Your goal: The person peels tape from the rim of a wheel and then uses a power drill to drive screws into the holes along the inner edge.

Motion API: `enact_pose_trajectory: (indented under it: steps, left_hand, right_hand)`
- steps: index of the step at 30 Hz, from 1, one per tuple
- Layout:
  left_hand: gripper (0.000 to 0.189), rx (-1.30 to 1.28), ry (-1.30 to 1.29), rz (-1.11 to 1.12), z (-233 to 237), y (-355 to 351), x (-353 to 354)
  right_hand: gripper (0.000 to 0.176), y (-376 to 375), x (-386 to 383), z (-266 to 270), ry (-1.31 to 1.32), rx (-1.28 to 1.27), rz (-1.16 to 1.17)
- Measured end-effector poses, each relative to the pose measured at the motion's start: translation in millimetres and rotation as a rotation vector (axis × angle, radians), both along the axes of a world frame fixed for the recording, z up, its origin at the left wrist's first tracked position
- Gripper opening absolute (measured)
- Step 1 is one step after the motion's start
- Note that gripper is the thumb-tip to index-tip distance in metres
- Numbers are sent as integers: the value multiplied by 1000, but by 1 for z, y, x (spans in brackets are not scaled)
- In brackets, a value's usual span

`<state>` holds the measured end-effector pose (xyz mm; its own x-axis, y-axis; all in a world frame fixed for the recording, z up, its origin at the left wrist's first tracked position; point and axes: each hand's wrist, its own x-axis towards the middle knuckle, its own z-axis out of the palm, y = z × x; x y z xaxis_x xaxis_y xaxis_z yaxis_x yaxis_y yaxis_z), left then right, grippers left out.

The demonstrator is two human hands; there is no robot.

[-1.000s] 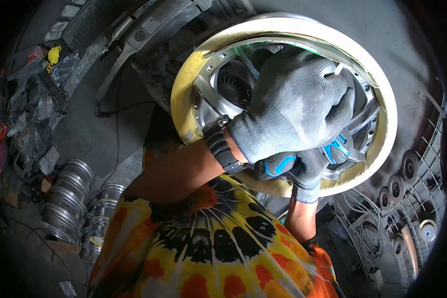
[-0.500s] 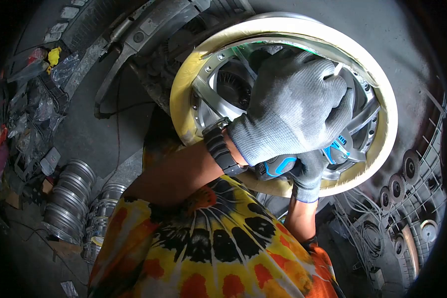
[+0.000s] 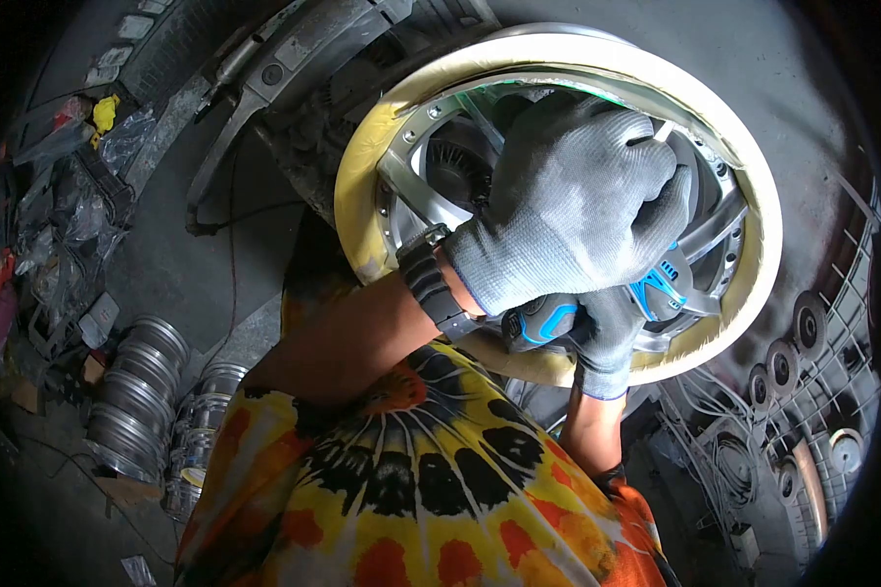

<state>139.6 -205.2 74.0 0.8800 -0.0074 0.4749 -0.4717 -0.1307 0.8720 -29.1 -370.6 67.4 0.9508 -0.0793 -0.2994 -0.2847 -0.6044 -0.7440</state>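
My left hand (image 3: 587, 201), in a grey knit glove with a black watch (image 3: 431, 284) at the wrist, is over the middle of a silver multi-spoke wheel rim (image 3: 421, 196). Its fingers are curled closed, and whatever they grip is hidden beneath the glove. Below it, my right hand (image 3: 609, 338), also gloved, is wrapped around the handle of a blue and black cordless power tool (image 3: 664, 291). The tool's front end is covered by my left hand. Yellowish masking tape (image 3: 362, 220) wraps the wheel's outer edge. A green glow shows on the inner rim.
Stacked silver rims (image 3: 132, 401) stand on the floor at the lower left. Plastic bags and scraps (image 3: 69, 205) lie farther left. A metal machine arm (image 3: 294, 59) is at the upper left. Several abrasive discs (image 3: 781, 367) hang on a wire rack (image 3: 842, 342) at right, near coiled cables (image 3: 734, 465).
My left hand has shifted very slightly and its fingers have flexed a little. The power tool has tilted slightly; the wheel stays nearly still.
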Motion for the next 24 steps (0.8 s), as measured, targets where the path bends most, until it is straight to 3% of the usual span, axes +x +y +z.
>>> enact_pose_trajectory:
  steps: [4,6,7,9,13,15,18,24]
  left_hand:
    - [18,13,28,-14,3,2,-2]
    - [17,20,5,0,2,2,-1]
    - [16,27,-17,12,2,1,-2]
    - [16,28,-6,15,3,0,-3]
    - [16,3,-24,45,2,-2,-2]
    - [14,55,19,-1,2,1,-3]
    - [17,85,66,-57,1,3,-3]
    - [14,-21,-18,-37,-11,-1,1]
  right_hand:
    - [48,27,24,33,-45,-57,-101]
    - [45,20,22,30,-206,-289,144]
    - [45,15,18,27,-205,-289,145]
    - [48,6,12,19,-36,135,-166]
    - [52,15,23,29,-58,38,-67]
    - [55,18,28,36,-122,-131,120]
    - [65,0,-2,0,-7,-39,15]
    - [54,8,10,22,10,-112,138]
